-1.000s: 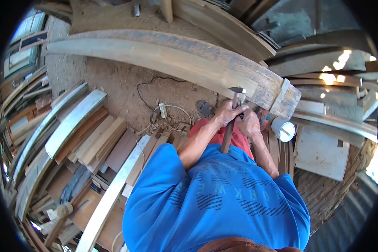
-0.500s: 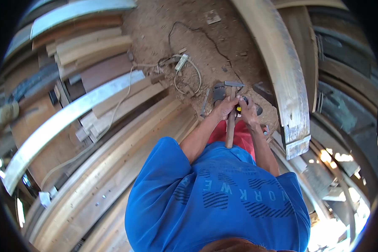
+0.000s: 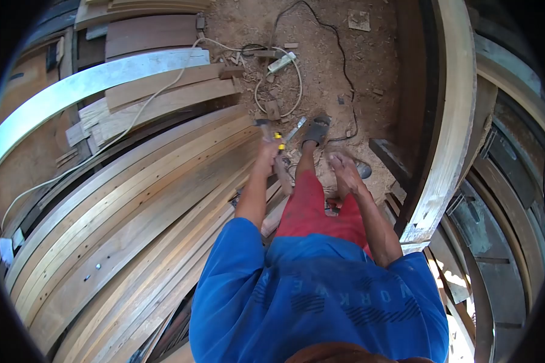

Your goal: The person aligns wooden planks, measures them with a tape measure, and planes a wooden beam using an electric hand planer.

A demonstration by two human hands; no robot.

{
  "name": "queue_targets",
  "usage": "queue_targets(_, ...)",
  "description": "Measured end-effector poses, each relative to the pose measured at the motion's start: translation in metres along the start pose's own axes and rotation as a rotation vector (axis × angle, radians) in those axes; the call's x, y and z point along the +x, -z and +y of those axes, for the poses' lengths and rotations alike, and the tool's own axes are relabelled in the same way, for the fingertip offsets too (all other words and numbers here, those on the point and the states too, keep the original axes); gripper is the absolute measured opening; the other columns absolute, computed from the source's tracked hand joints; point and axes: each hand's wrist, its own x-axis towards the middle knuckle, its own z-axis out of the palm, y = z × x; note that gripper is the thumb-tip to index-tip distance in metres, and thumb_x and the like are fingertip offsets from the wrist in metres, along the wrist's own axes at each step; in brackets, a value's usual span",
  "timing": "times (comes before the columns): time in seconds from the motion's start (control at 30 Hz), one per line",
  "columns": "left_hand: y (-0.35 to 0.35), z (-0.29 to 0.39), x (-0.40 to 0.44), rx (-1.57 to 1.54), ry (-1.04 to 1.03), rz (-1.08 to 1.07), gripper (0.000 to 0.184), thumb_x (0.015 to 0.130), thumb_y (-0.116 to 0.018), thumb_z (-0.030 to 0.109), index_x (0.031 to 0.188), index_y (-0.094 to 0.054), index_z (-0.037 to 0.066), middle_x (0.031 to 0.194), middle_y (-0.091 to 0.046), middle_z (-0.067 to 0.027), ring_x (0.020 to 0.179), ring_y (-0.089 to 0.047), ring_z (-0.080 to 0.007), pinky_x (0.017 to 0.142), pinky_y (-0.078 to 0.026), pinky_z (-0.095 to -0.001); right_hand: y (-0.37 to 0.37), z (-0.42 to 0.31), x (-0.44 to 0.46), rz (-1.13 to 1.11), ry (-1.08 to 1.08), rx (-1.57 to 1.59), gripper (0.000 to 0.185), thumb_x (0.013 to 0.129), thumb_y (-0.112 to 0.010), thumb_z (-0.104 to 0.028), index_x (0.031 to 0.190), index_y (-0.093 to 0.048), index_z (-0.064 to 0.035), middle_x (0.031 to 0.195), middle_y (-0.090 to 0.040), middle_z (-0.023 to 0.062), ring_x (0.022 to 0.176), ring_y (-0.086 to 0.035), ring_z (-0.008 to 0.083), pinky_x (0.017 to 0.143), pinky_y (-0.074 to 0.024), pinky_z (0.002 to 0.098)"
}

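Observation:
My left hand [image 3: 269, 149] is wrapped round a hammer [image 3: 281, 173], whose blurred head points up and whose wooden handle hangs down toward my knee. A small yellow and black object [image 3: 279, 140] shows at the same hand. Apart from it, my right hand [image 3: 341, 164] hangs over my right leg, blurred, its fingers partly bent; whether it holds anything is not clear. Red shorts [image 3: 303, 209] and a sandalled foot [image 3: 316, 130] show between the hands.
Long stacked boards [image 3: 133, 181] fill the left side. A thick curved plank [image 3: 451, 121] stands at the right. On the dirt floor [image 3: 321, 66] lie a power strip [image 3: 281, 62], a looped pale cord, a dark cable [image 3: 343, 60] and wood chips.
My hands have moved apart, the left one carrying the hammer and the yellow and black object to the left. The view has turned toward the left-hand boards, and my legs show more.

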Motion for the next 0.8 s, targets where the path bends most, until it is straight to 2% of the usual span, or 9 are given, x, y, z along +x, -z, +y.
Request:
queue_targets(0.13, 0.055, -0.033, 0.112, 0.220, -0.034, 0.057, 0.031, 0.083, -0.077, 0.007, 0.105, -0.056, 0.006, 0.078, -0.060, -0.0046, 0.063, -0.057, -0.0158, 0.054, -0.050, -0.0349, 0.009, 0.077, 0.019, 0.128, 0.028, -0.002, 0.046, 0.103, -0.049, -0.041, 0.116, -0.066, -0.0002, 0.099, -0.068, 0.0201, 0.094, -0.065, 0.0319, 0.086, -0.0488, 0.0417)
queue_targets(0.23, 0.066, -0.030, 0.153, 0.515, -0.063, 0.280, 0.038, 0.079, -0.079, 0.012, 0.108, -0.056, 0.003, 0.081, -0.064, -0.0068, 0.065, -0.058, -0.0178, 0.058, -0.051, -0.0378, 0.034, 0.083, 0.013, 0.133, -0.097, 0.029, 0.049, 0.102, -0.055, -0.042, 0.120, -0.064, 0.0016, 0.103, -0.068, 0.0106, 0.093, -0.063, 0.0182, 0.086, -0.0497, 0.0335)
queue_targets(0.33, 0.079, -0.026, 0.181, 0.599, 0.038, 0.191, 0.056, 0.076, -0.083, 0.023, 0.117, -0.057, -0.003, 0.095, -0.069, -0.0161, 0.082, -0.069, -0.0276, 0.071, -0.056, -0.0428, 0.049, 0.115, 0.005, 0.152, -0.210, 0.019, 0.049, 0.102, -0.055, -0.042, 0.123, -0.064, 0.0010, 0.105, -0.068, 0.0104, 0.093, -0.063, 0.0193, 0.088, -0.0493, 0.0342)
queue_targets(0.43, 0.081, -0.044, 0.205, 0.822, -0.087, 0.475, 0.074, 0.076, -0.083, 0.036, 0.128, -0.054, -0.007, 0.119, -0.067, -0.0263, 0.110, -0.068, -0.0395, 0.091, -0.055, -0.0472, 0.049, 0.113, -0.006, 0.291, -0.146, 0.028, 0.039, 0.103, -0.053, -0.036, 0.109, -0.066, 0.0006, 0.083, -0.061, 0.0077, 0.079, -0.058, 0.0201, 0.076, -0.0474, 0.0348)
queue_targets(0.53, 0.075, -0.031, 0.163, 1.038, -0.178, 0.282, 0.092, 0.077, -0.079, 0.049, 0.139, -0.048, -0.010, 0.136, -0.058, -0.0330, 0.130, -0.055, -0.0480, 0.110, -0.044, -0.0490, 0.046, 0.110, -0.013, 0.297, -0.168, 0.020, 0.037, 0.103, -0.054, -0.036, 0.108, -0.065, -0.0009, 0.084, -0.063, 0.0101, 0.082, -0.060, 0.0215, 0.076, -0.0477, 0.0357)
queue_targets(0.63, 0.062, -0.020, 0.110, 1.167, -0.151, 0.267, 0.090, 0.083, -0.069, 0.058, 0.140, -0.051, -0.009, 0.143, -0.052, -0.0341, 0.136, -0.046, -0.0502, 0.118, -0.034, -0.0502, 0.035, 0.107, -0.016, 0.173, -0.175, -0.082, 0.043, 0.102, -0.054, -0.040, 0.119, -0.064, -0.0021, 0.102, -0.067, 0.0128, 0.095, -0.063, 0.0209, 0.087, -0.0499, 0.0355)
queue_targets(0.73, 0.054, -0.034, 0.074, 1.196, -0.376, 0.092, 0.079, 0.087, -0.067, 0.053, 0.138, -0.057, -0.006, 0.143, -0.051, -0.0353, 0.143, -0.037, -0.0503, 0.121, -0.029, -0.0491, 0.000, 0.103, -0.014, 0.254, 0.132, -0.117, 0.037, 0.101, -0.055, -0.037, 0.110, -0.067, -0.0036, 0.103, -0.067, 0.0185, 0.094, -0.066, 0.0301, 0.083, -0.0508, 0.0415)
queue_targets(0.77, 0.041, -0.021, 0.052, 1.101, -0.273, -0.025, 0.079, 0.087, -0.068, 0.051, 0.139, -0.055, -0.007, 0.146, -0.047, -0.0365, 0.144, -0.034, -0.0504, 0.122, -0.027, -0.0476, -0.011, 0.096, -0.015, 0.304, 0.334, -0.131, 0.035, 0.100, -0.055, -0.036, 0.106, -0.067, -0.0034, 0.103, -0.068, 0.0200, 0.094, -0.066, 0.0339, 0.082, -0.0510, 0.0436)
queue_targets(0.8, 0.026, -0.011, 0.028, 1.014, -0.170, -0.151, 0.078, 0.087, -0.069, 0.048, 0.140, -0.053, -0.007, 0.149, -0.043, -0.0377, 0.146, -0.031, -0.0505, 0.123, -0.026, -0.0462, -0.024, 0.106, -0.008, 0.220, 0.289, -0.227, 0.035, 0.100, -0.055, -0.035, 0.109, -0.068, -0.0031, 0.106, -0.069, 0.0210, 0.097, -0.066, 0.0363, 0.085, -0.0511, 0.0440)
